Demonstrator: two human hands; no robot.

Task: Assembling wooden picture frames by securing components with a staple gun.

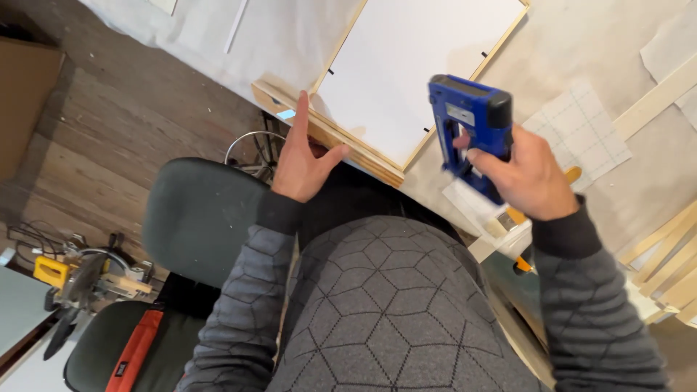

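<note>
A white canvas panel on a light wooden frame (356, 149) lies on the paper-covered table (624, 51). My left hand (301, 160) grips the frame's near left edge, thumb on top of the wood, fingers wrapped under it. My right hand (526, 178) holds a blue staple gun (468, 123) by its handle, lifted above the table just right of the frame's near corner. The gun's nose points down toward me. Grey patterned sleeves cover both my arms.
Several loose wooden strips (664, 265) lie at the table's right. A gridded sheet (581, 134) rests behind the gun. A dark office chair (196, 218) stands at left, a mitre saw (80, 279) on the wooden floor, and a cardboard box (25, 101) at far left.
</note>
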